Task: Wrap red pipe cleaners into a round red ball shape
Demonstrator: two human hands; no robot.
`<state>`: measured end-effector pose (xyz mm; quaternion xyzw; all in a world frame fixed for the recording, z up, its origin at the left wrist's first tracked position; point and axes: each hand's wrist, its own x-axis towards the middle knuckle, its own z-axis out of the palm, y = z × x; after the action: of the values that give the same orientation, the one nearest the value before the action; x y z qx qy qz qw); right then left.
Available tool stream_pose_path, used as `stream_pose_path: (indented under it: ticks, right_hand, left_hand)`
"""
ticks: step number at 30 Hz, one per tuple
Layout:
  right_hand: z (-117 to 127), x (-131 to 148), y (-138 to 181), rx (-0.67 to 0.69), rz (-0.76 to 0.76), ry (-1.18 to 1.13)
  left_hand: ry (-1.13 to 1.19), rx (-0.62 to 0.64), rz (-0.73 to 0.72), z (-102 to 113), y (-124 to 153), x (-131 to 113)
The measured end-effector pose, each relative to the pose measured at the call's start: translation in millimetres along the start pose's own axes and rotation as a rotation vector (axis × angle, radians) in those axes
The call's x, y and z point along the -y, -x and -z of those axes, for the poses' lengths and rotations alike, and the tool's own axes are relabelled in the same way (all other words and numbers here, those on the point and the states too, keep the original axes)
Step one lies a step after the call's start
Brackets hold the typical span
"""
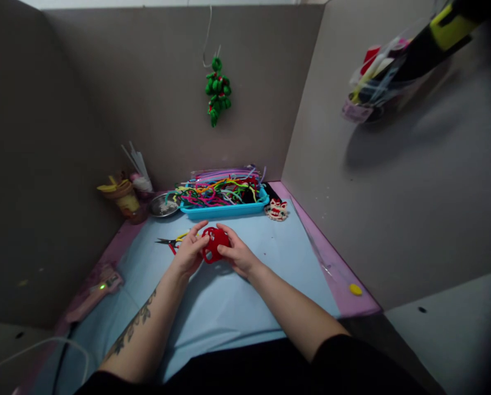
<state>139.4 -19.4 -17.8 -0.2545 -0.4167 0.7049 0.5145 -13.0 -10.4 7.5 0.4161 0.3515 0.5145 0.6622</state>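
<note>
Grey partition walls (146,99) enclose my workspace on the back and both sides. Below them, a light blue cloth (286,247) covers most of a pink surface (292,196), which shows along the edges. A crowded clear holder (358,112) is on the wall to my right. Toward the back of the cloth, a bright blue tray (229,210) is heaped with tangled fuzzy stems (220,192) in many colours. On my left lies a pink device (91,299) with a lit green spot. A dark green decoration (218,90) with red touches hangs on the back wall.

My left hand (191,253) and right hand (239,255) are in front of the tray, fingers curled, gripping a rounded red piece (223,238) with openings in it from either side, just above the cloth. Behind my left hand, toward the cups, sits a round metal dish (157,213). Scissors (167,241) with yellow handles lie just beside that hand. A small cream-and-red ornament (277,210) rests at the tray's right end. Smallest is a yellow disc (355,289), near the surface's right edge.
</note>
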Motion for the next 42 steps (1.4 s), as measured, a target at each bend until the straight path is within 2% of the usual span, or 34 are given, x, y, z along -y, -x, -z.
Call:
stream_pose_path:
  ticks: [3,6,16,31,38,42]
  right_hand:
    - [4,2,0,-0.029,0.122,0.098]
    - [11,4,-2,-0.021,0.156,0.188]
    - [13,5,0,-0.017,0.183,0.328]
    - [12,3,1,-0.014,0.169,0.379]
    - [13,2,0,-0.027,0.210,0.392]
    - [15,3,0,0.000,0.202,0.420]
  left_hand:
    - [-0.024,-0.010,-0.015,0,1,-1]
    - [-0.047,-0.021,-0.034,-2,1,-1]
    - [-0.158,-0.083,-0.161,-7,5,2]
    - [-0.163,-0.162,-0.198,-14,7,1]
    - [0.009,-0.167,-0.101,-12,3,3]
    - [0.013,-0.141,-0.087,-9,2,5]
